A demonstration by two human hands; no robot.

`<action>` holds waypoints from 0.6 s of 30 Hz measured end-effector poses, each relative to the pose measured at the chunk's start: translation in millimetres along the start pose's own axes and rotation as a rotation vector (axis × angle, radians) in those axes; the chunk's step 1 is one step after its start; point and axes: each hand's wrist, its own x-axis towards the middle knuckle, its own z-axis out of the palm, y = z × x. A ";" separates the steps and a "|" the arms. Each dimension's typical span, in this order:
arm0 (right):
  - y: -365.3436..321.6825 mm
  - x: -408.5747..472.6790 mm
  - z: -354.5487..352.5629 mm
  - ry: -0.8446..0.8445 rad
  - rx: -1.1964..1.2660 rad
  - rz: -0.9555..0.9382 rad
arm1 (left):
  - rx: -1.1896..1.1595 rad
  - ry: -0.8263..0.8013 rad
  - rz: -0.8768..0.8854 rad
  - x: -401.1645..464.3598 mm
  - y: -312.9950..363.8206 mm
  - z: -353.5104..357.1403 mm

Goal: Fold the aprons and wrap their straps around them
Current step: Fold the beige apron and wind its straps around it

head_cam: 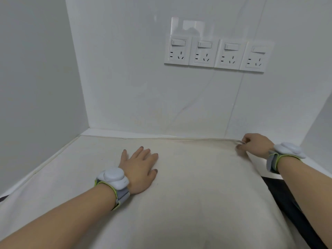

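Observation:
A cream apron (188, 186) lies spread flat over the white counter and covers most of it. My left hand (140, 168) rests flat on the cloth left of the middle, fingers straight and spread. My right hand (255, 143) is at the apron's far right corner by the wall, and its fingers pinch the edge of the cloth or a thin strap there. Under my right forearm, at the right, lies a dark cloth (291, 203), partly hidden by the cream apron.
A white wall (125, 78) rises straight behind the counter, and a side wall (36, 87) closes the left. A row of several white sockets (213, 54) sits on the back wall. Each wrist carries a white band device.

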 end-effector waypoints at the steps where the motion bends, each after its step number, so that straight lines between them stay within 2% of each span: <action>1: 3.0 -3.2 -2.6 -0.008 0.182 0.010 | -0.053 0.020 0.021 -2.3 12.9 -4.9; 4: 7.1 -10.9 -6.7 -0.036 0.608 0.032 | -0.176 -0.001 0.119 -10.6 58.5 -8.6; 6: 7.3 -12.6 -7.0 -0.022 0.693 0.032 | -0.166 -0.035 0.150 -11.7 77.7 -2.1; 8: 8.7 -10.3 -5.3 0.055 0.614 0.040 | -0.141 -0.088 0.109 -10.1 82.4 8.1; 12: 23.3 -5.4 -4.1 0.202 0.236 0.082 | -0.072 -0.127 0.068 -9.9 81.6 22.9; 18: 23.4 1.1 -2.9 0.162 0.006 0.061 | -0.041 -0.110 0.076 -7.2 82.9 25.9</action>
